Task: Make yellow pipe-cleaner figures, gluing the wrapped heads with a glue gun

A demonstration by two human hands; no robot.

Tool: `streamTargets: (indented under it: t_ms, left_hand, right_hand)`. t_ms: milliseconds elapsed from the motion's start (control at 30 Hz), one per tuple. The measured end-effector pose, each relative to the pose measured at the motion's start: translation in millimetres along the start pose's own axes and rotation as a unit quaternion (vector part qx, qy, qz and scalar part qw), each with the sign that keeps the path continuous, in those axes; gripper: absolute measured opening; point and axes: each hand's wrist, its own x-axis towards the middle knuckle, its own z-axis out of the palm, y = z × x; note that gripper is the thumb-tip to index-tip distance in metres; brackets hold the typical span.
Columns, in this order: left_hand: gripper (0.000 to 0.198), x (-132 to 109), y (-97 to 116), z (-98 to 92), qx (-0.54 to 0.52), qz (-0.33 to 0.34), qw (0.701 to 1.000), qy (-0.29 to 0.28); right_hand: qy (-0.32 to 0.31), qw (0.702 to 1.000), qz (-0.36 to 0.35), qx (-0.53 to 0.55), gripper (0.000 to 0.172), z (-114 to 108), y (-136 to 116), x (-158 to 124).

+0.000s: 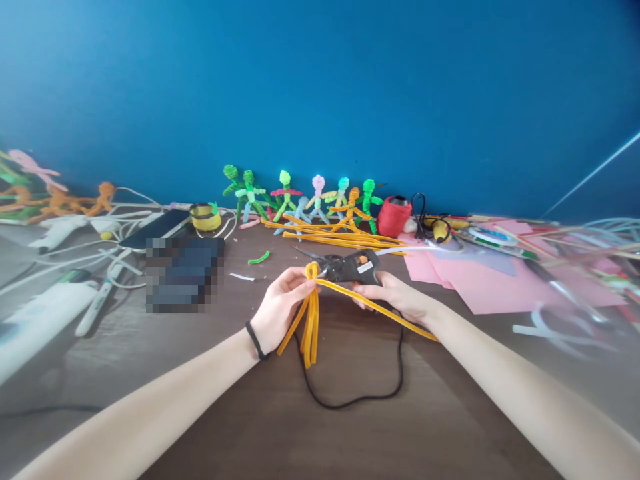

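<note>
"Yellow pipe cleaners [312, 327], where are they?"

"Bunched in the left hand [283, 303], pinched between its fingertips [307, 287] just below their looped top, tails hanging above the dark bench [350, 443]."

"And the right hand [400, 295]?"

"Wrapped around a black glue gun [367, 267], its nozzle right by the loop; whether they touch, I can't tell. One long strand [375, 309] slants toward the right wrist."

"Behind them?"

"Small fuzzy figures [319, 190] standing before a blue wall [320, 80]."

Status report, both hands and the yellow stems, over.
Left hand pinching looped yellow stems. Right hand gripping black glue gun, tip near the loop. One long strand trailing toward right wrist. Black cord looped below.
</note>
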Motion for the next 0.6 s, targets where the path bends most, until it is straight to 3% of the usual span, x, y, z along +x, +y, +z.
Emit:
streamTargets:
  t_ms: [600]
  left_hand:
    - [0.018,0.7,-1.6,-1.2,0.008,0.003,1.000,0.001]
  right_hand:
    - [0.024,0.999,0.018,-0.018,0.020,0.9,0.1,-0.1]
